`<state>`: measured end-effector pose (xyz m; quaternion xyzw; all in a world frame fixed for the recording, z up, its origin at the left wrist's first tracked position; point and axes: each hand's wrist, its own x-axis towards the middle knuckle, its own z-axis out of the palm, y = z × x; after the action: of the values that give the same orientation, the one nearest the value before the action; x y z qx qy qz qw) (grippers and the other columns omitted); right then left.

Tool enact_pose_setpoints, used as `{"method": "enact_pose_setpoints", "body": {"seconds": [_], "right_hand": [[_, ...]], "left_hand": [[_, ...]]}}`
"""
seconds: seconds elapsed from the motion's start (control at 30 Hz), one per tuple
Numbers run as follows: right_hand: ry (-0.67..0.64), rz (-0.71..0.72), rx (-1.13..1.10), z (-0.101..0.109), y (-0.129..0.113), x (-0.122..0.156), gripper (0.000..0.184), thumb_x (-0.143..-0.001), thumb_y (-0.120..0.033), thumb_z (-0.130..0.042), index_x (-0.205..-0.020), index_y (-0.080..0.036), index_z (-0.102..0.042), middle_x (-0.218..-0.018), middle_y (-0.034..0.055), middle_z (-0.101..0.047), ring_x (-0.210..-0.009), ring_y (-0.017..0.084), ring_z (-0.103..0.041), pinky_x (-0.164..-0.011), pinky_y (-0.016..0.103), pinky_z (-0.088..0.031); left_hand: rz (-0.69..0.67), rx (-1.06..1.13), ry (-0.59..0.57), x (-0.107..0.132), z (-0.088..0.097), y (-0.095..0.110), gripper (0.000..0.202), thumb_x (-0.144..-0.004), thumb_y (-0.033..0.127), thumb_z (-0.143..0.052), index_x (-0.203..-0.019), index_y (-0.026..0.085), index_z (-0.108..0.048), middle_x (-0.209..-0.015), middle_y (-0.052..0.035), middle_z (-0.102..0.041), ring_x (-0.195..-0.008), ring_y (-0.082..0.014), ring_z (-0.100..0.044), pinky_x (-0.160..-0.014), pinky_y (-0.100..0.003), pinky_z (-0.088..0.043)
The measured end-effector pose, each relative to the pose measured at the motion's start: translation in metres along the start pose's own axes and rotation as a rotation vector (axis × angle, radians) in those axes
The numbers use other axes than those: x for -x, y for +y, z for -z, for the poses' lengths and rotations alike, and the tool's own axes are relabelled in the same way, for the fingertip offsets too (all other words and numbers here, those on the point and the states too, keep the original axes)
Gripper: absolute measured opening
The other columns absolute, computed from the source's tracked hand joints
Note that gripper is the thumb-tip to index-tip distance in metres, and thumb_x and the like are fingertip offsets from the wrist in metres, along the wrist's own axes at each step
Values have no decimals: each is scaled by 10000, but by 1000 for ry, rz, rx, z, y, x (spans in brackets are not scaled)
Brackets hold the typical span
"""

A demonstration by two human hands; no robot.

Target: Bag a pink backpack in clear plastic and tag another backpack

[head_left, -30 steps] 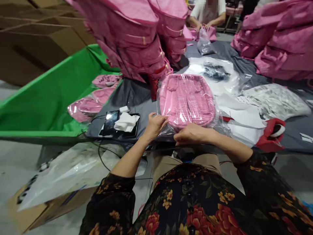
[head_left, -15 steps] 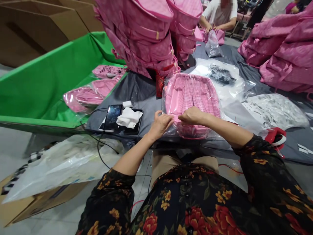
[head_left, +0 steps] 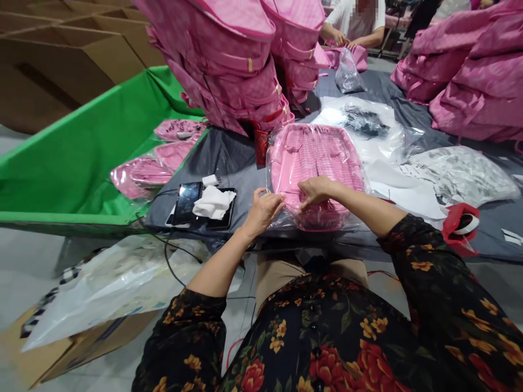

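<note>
A pink backpack [head_left: 316, 149] lies on the table right before me, its ribbed back and straps facing up. Around it is a clear plastic bag [head_left: 365, 188] with loose film at the near edge. My left hand [head_left: 263, 211] pinches that film at the bag's near left corner, thumb and fingers together. Over the lower part of the backpack, my right hand [head_left: 316, 190] has its fingers curled down onto the plastic, gripping it close to my left hand. The fold between the two hands is too small to make out.
Stacked pink backpacks [head_left: 229, 65] rise behind, with more pink bags [head_left: 478, 71] at right. A green bin [head_left: 77, 141] holds bagged pink items. Left lie a phone [head_left: 187, 202] and white tissue [head_left: 214, 201]; right, a tape roll [head_left: 466, 224]. A co-worker [head_left: 354, 24] handles a pink bag opposite.
My right hand's closed fingers have loosened slightly and point further down over the plastic. My left hand keeps its pinch at the corner. The whole view has shifted a little.
</note>
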<state>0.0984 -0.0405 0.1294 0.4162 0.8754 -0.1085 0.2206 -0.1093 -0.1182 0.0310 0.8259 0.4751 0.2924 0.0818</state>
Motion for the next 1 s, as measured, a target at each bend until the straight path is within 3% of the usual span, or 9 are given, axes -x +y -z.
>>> {"method": "enact_pose_setpoints", "body": {"seconds": [0.13,0.23,0.3,0.37,0.5,0.63,0.73,0.9,1.0], "right_hand": [[-83,-13,-241,7,34,-14,464,-788,-568,-831,-902,-133,-716,-815,49,-724,-704,152,-582,-629,267,-349],[185,-61,-216,6,36,2,319,-826,-412,-831,-931,-139,-703,-883,62,-725,-743,151,-576,-633,260,-328],[431,-38,-176,-4,21,21,225,-911,-347,-742,-999,-147,-691,-950,81,-732,-792,164,-599,-651,259,-329],[549,35,-137,-21,-4,36,227,-978,-367,-647,-1050,-155,-680,-981,98,-737,-845,189,-631,-676,265,-351],[409,83,-11,-54,-47,36,351,-957,-405,-661,-1206,-157,-651,-1114,150,-736,-1024,268,-672,-749,297,-430],[336,-9,10,-58,-59,18,440,-931,-414,-695,-1275,-150,-621,-1157,191,-729,-1064,307,-686,-794,329,-472],[414,19,-59,-57,-44,24,466,-900,-501,-726,-1190,-146,-643,-1098,170,-743,-979,285,-698,-742,298,-449],[901,-137,-342,-87,14,74,360,-1046,-432,-478,-978,-142,-680,-826,87,-710,-714,184,-628,-668,277,-425],[999,-96,-303,-110,32,94,324,-1050,-317,-442,-1085,-146,-715,-972,139,-736,-895,242,-668,-818,353,-502]], "left_hand": [[7,9,-17,-1,-2,-3,184,-1032,338,-522,-991,229,-664,-1075,-54,-795,-970,-208,-722,-1147,-495,-340],[22,4,-11,-1,-4,-4,194,-1033,336,-521,-954,224,-658,-1096,-57,-791,-983,-202,-718,-1151,-488,-341],[35,0,-11,-1,-4,-4,199,-1036,332,-516,-952,222,-659,-1092,-54,-789,-989,-198,-715,-1150,-478,-342],[44,-7,-13,0,-3,-3,204,-1040,324,-506,-957,223,-663,-1065,-48,-787,-978,-196,-713,-1146,-469,-346],[50,-17,-38,1,-1,0,210,-1042,318,-495,-973,222,-669,-1039,-44,-783,-983,-196,-708,-1139,-455,-354],[84,-25,-94,-4,1,0,215,-1036,338,-511,-970,214,-673,-1005,-43,-785,-985,-202,-712,-1155,-473,-346],[100,14,-105,-12,13,-5,208,-1008,394,-569,-1015,211,-667,-1091,-54,-780,-1032,-217,-715,-1159,-487,-361],[62,-23,136,-11,37,2,391,-957,492,-633,-1232,215,-616,-1481,-134,-602,-1383,-272,-554,-1160,-485,-393],[-65,-151,92,-4,29,18,554,-908,501,-707,-1380,241,-578,-1518,-138,-573,-1465,-302,-477,-1248,-539,-261]]}}
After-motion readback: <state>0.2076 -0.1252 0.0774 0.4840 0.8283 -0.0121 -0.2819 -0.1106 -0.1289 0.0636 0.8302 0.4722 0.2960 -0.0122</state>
